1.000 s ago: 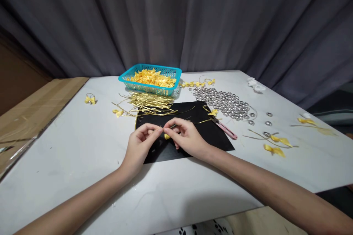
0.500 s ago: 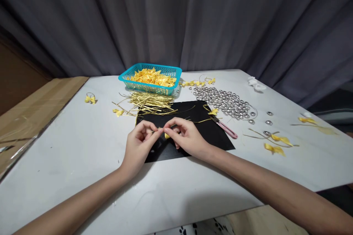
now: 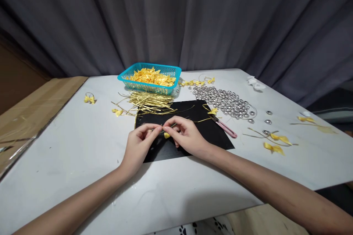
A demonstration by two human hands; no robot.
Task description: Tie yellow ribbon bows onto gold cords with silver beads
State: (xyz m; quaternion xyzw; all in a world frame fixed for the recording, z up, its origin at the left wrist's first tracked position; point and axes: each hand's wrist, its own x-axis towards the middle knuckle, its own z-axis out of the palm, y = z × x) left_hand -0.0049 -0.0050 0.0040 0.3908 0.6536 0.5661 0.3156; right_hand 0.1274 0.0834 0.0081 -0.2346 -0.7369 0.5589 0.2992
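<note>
Over the black sheet [image 3: 217,134], the left hand [image 3: 139,144] and right hand [image 3: 186,136] each pinch a thin gold tie [image 3: 162,128], with a yellow bow [image 3: 167,135] just below. Only the fingertips have shifted, so the fingerwork seems unfinished. One basket [image 3: 129,80] sits at 12 o'clock, one pink cutter [image 3: 226,129] at 2, and three loose bows [image 3: 280,139] at 3.

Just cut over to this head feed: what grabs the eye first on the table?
The left hand and right hand meet fingertip to fingertip over the black rectangular sheet at centre, pinching a small yellow ribbon bow between them. Behind them stands a turquoise plastic mesh basket heaped with yellow bows, a bundle of thin gold wire ties in front of it, and a pile of shiny silver round caps to its right.
</note>
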